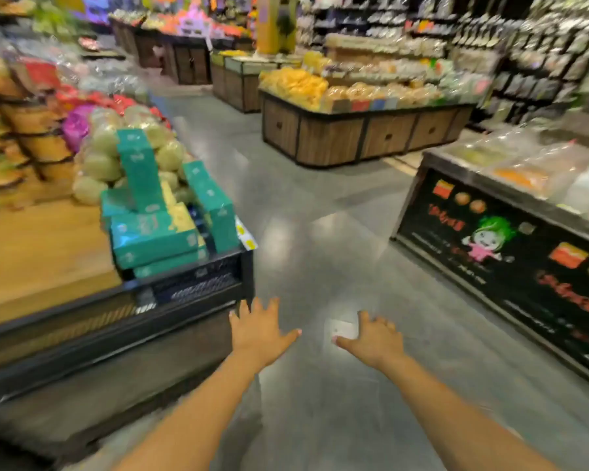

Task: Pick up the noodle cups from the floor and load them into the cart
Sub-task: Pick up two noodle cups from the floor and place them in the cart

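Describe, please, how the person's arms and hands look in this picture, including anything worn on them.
Both forearms are bare as far as the picture shows, with no sleeves in view. The left hand and the right hand wear no gloves, and no rings, watch or bracelets show. The fingernails look pale, perhaps painted, but the blur hides detail.

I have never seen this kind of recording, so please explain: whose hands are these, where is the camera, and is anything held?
The one picture comes from a camera worn on a person's head, looking forward and down in a shop aisle. The left hand and right hand are bare, stretched forward, fingers spread, holding nothing. A small white card lies on the floor beside the right hand. On the left, a dark crate holds teal boxes. No noodle cups or cart are clearly visible; the picture is blurred.
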